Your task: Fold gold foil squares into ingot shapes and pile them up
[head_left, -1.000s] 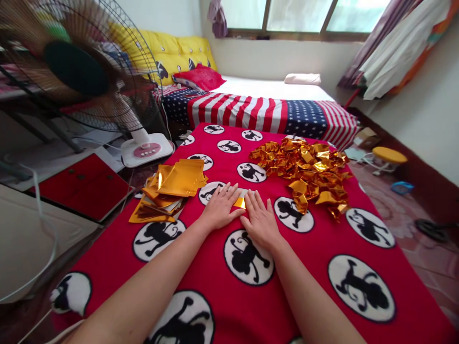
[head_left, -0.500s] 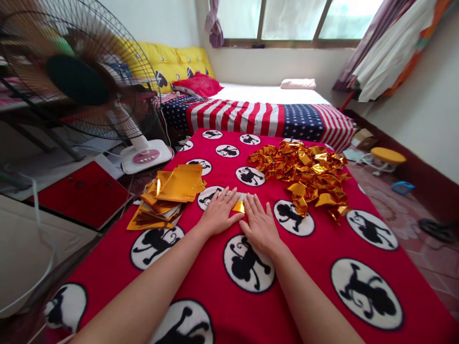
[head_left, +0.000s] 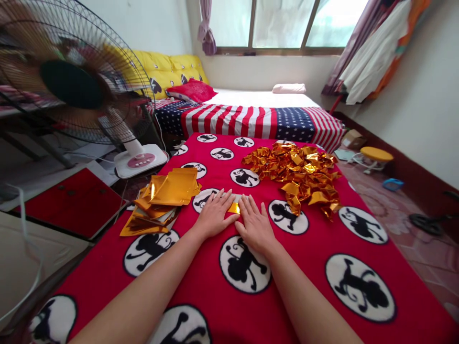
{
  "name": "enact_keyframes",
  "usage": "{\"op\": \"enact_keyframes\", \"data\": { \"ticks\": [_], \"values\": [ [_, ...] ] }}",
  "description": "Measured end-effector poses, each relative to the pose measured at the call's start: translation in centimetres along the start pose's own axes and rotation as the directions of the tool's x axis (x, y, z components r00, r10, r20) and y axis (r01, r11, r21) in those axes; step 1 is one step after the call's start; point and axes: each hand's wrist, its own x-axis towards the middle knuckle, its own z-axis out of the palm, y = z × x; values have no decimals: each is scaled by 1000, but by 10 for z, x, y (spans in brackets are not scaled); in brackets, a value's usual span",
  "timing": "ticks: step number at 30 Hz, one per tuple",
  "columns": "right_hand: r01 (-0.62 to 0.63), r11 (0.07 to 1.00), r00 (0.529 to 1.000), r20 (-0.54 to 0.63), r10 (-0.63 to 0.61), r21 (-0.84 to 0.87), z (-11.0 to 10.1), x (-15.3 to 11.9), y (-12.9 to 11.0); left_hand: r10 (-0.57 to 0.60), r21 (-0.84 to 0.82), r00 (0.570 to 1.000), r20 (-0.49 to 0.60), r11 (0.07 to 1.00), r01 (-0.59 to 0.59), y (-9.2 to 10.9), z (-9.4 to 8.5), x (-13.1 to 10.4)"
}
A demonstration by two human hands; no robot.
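Observation:
Both hands lie flat, side by side, at the middle of the red blanket with monkey prints (head_left: 287,267). Under their fingers is a sheet of gold foil paper (head_left: 234,208), of which only a shiny gold strip and a pale bit show between the hands. My left hand (head_left: 216,214) presses on its left part with fingers stretched out. My right hand (head_left: 253,220) rests on its right part, fingers also straight. A loose stack of flat gold sheets (head_left: 175,187) lies left of my left hand. Beyond my right hand spreads a heap of folded gold foil pieces (head_left: 297,167).
A standing fan (head_left: 75,86) with a white base (head_left: 141,161) is close on the left, beside a red panel (head_left: 71,203). Behind the covered table stands a bed with a striped and starred cover (head_left: 229,118). A yellow stool (head_left: 376,154) is on the floor at right.
My view has turned slightly, so the scene sits a little further left and lower. Both hands stay flat in the same place on the foil paper.

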Motion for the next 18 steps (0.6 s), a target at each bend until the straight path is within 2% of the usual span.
{"op": "enact_keyframes", "data": {
  "ticks": [18],
  "values": [
    [2, 1000, 1000, 2, -2, -17, 1, 0, 0, -6, -34, 1000, -12, 999, 6, 1, -2, 0]
  ]
}}
